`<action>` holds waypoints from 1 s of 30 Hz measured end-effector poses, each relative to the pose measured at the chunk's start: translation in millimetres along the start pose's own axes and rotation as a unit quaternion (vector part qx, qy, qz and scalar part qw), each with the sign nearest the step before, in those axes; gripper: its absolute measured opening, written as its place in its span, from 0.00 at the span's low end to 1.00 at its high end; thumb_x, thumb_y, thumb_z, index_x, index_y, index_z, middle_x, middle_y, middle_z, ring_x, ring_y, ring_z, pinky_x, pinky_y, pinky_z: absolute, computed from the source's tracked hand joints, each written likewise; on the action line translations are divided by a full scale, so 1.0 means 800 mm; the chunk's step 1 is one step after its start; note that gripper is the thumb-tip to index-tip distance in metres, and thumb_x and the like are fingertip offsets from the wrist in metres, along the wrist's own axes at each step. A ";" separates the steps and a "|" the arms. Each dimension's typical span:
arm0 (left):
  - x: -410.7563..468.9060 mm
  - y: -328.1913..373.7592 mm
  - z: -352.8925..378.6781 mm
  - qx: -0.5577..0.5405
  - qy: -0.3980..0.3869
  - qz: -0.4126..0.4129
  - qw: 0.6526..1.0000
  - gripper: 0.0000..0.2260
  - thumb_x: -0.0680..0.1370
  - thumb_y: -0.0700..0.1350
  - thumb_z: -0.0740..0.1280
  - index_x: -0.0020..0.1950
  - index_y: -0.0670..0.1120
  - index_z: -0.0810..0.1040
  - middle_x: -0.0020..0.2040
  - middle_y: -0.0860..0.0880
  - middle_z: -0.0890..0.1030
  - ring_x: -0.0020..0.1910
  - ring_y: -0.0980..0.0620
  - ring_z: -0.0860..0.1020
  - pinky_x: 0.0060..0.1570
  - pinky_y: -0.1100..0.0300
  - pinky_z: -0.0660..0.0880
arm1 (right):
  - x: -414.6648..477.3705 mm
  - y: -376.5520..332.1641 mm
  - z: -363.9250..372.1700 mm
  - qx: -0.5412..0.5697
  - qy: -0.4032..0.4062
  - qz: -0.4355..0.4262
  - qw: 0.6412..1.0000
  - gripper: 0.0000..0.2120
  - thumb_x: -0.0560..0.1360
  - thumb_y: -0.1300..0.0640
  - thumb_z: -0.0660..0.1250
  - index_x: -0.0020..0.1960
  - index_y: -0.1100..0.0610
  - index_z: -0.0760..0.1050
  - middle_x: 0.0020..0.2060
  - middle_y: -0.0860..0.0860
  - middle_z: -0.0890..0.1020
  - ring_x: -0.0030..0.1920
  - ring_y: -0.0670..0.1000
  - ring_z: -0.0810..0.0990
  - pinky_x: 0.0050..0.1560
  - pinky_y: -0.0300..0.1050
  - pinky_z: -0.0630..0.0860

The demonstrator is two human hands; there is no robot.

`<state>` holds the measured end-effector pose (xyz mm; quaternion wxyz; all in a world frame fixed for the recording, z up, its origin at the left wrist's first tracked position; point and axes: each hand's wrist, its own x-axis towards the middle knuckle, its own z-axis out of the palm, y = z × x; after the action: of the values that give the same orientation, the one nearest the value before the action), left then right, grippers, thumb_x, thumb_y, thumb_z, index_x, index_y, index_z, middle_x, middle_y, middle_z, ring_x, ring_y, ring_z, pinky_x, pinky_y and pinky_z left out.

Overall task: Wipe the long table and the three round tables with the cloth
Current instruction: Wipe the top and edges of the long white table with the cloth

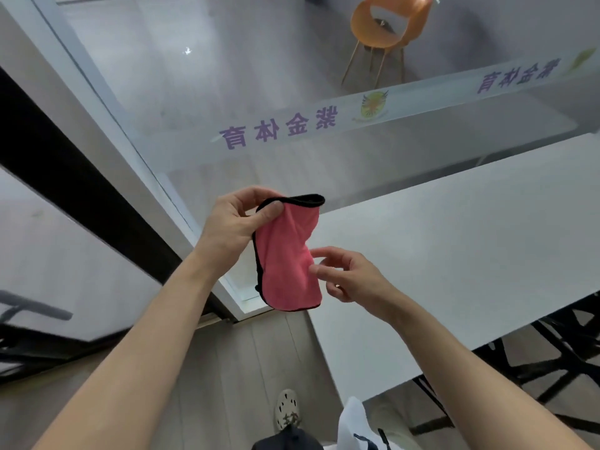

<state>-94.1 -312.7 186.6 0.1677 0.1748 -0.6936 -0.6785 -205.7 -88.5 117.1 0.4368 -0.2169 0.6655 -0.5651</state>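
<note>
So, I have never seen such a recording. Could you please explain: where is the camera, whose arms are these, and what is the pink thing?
There is no machine here. One wide-angle camera sits on a person's head and looks forward and down, so both bare arms are that person's own. The left hand pinches the top edge of a pink cloth with black trim, which hangs in the air. The right hand has its fingertips at the cloth's side; whether they grip it I cannot tell. The white surface on the right is the long table; the cloth does not touch it yet. Behind the glass wall stands an orange chair.
</note>
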 end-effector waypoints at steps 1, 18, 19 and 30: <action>-0.002 0.000 0.000 -0.011 0.009 -0.012 1.000 0.08 0.76 0.49 0.76 0.53 0.49 0.88 0.51 0.49 0.87 0.51 0.50 0.85 0.54 0.52 0.83 | 0.004 -0.003 0.002 -0.005 -0.016 0.007 1.000 0.05 0.81 0.57 0.76 0.56 0.54 0.86 0.42 0.49 0.77 0.29 0.49 0.67 0.30 0.37 0.64; -0.121 -0.129 0.120 -0.064 0.195 -0.277 0.939 0.54 0.70 0.28 0.81 0.84 0.62 0.59 0.64 0.43 0.86 0.62 0.49 0.86 0.66 0.54 0.79 | 0.032 0.027 -0.112 -0.086 -0.067 0.019 0.994 0.04 0.79 0.60 0.77 0.46 0.60 0.87 0.35 0.58 0.84 0.30 0.57 0.80 0.28 0.35 0.69; -0.127 -0.133 0.129 -0.009 0.202 -0.282 0.938 0.55 0.68 0.28 0.83 0.83 0.63 0.62 0.64 0.46 0.85 0.61 0.52 0.86 0.64 0.55 0.81 | 0.030 0.030 -0.114 -0.086 -0.081 0.023 0.993 0.03 0.79 0.60 0.78 0.47 0.59 0.87 0.34 0.58 0.84 0.30 0.57 0.81 0.28 0.36 0.68; -0.152 -0.134 0.111 0.342 0.330 -0.179 0.861 0.15 0.70 0.35 0.77 0.46 0.55 0.88 0.59 0.56 0.83 0.49 0.61 0.82 0.48 0.74 0.74 | 0.034 0.032 -0.077 -0.089 -0.156 0.025 0.983 0.03 0.78 0.60 0.78 0.46 0.58 0.88 0.41 0.57 0.87 0.34 0.59 0.86 0.32 0.47 0.65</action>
<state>-27.2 -179.2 77.7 0.1922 0.5561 -0.7429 -0.3193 -265.5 -68.3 82.5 0.5282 -0.3240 0.6417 -0.4519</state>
